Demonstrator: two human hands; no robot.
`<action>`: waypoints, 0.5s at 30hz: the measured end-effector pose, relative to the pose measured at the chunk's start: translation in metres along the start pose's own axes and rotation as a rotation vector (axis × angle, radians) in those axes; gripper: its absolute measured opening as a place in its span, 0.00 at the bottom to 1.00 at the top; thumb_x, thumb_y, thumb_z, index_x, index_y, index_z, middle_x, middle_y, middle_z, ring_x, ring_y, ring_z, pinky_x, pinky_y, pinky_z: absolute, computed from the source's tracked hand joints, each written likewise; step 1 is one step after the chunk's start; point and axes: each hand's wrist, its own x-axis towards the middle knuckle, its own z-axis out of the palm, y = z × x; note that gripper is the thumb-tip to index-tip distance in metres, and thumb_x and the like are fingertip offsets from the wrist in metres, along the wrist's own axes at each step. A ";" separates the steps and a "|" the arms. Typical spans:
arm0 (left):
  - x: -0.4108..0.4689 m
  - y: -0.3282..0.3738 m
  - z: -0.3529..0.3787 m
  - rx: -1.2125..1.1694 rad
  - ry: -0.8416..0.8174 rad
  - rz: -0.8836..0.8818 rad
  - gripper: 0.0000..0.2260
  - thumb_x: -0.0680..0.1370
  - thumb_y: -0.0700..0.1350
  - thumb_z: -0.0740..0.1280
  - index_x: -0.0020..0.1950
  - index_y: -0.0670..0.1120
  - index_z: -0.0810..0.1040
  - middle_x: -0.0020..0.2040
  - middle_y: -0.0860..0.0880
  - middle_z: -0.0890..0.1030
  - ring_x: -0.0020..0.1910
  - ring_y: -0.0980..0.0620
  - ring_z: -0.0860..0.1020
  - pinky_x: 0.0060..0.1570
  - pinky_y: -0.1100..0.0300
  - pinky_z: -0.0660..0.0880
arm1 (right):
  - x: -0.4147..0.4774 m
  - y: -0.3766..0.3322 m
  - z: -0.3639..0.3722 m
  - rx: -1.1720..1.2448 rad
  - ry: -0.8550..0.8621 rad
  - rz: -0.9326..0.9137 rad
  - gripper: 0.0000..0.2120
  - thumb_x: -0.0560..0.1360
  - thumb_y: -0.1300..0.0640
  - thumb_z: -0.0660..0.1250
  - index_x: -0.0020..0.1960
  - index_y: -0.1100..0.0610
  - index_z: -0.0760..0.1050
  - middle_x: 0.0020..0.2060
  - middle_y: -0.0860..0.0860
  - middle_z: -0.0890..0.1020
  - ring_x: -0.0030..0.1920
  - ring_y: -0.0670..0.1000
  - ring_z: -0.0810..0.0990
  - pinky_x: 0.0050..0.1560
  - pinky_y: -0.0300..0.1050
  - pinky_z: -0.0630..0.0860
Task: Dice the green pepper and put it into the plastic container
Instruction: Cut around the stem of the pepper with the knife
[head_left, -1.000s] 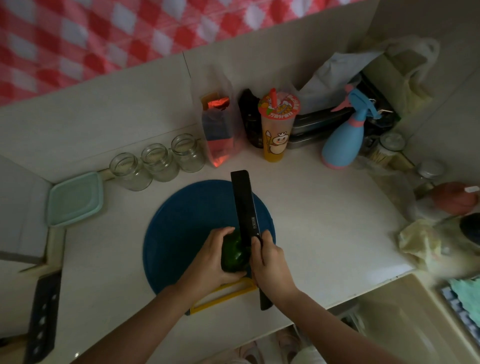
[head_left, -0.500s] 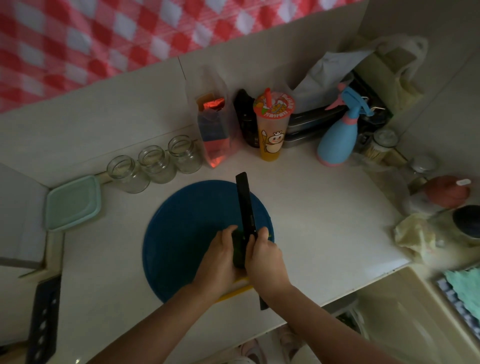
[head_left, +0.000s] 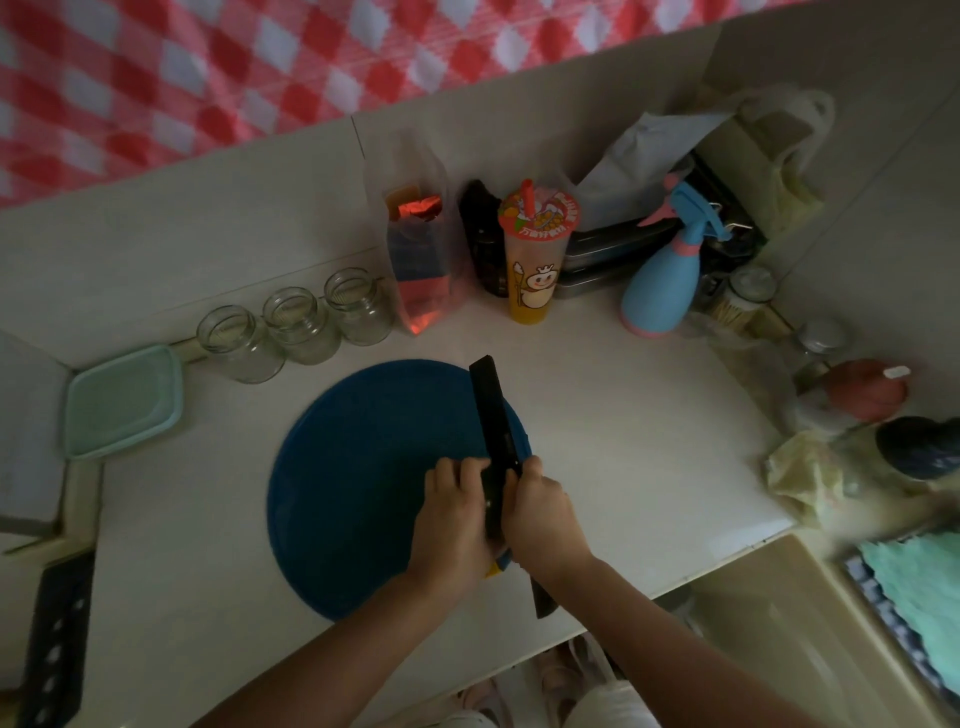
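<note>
Red-checked wall (head_left: 208, 78), pale counter (head_left: 623, 441), blue board (head_left: 353, 467), left fingers (head_left: 447, 472) round pepper (head_left: 487, 491) (mostly hidden), right fingers (head_left: 532, 467) gripping knife (head_left: 493, 415).

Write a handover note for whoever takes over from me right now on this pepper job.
Left hand holds the green pepper, mostly hidden, on the blue cutting board.
Right hand grips the black knife, blade over the pepper.
Plastic container sits at the counter's far left, beside the glass jars, apart from the board.
Done: no diced pieces visible.
Left: cut, dice, move pieces to the container.
</note>
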 end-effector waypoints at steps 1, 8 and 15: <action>0.001 -0.001 0.000 -0.013 -0.010 -0.004 0.36 0.63 0.50 0.77 0.66 0.48 0.64 0.59 0.48 0.66 0.58 0.51 0.66 0.47 0.64 0.70 | 0.002 0.001 0.000 0.016 -0.017 0.007 0.12 0.83 0.52 0.47 0.54 0.58 0.64 0.46 0.58 0.80 0.45 0.58 0.81 0.44 0.53 0.80; -0.010 -0.006 0.007 -0.264 0.036 -0.040 0.39 0.59 0.42 0.80 0.66 0.43 0.67 0.58 0.47 0.66 0.57 0.52 0.66 0.55 0.56 0.74 | -0.002 0.003 0.008 0.090 0.015 0.038 0.11 0.83 0.52 0.48 0.50 0.58 0.63 0.43 0.60 0.80 0.42 0.60 0.81 0.43 0.56 0.79; -0.021 -0.029 -0.009 -0.553 -0.108 -0.084 0.37 0.67 0.51 0.75 0.70 0.53 0.59 0.64 0.54 0.66 0.61 0.60 0.68 0.58 0.67 0.69 | -0.005 0.003 0.011 0.276 0.057 -0.021 0.10 0.82 0.52 0.52 0.47 0.57 0.65 0.37 0.58 0.78 0.35 0.60 0.79 0.36 0.58 0.78</action>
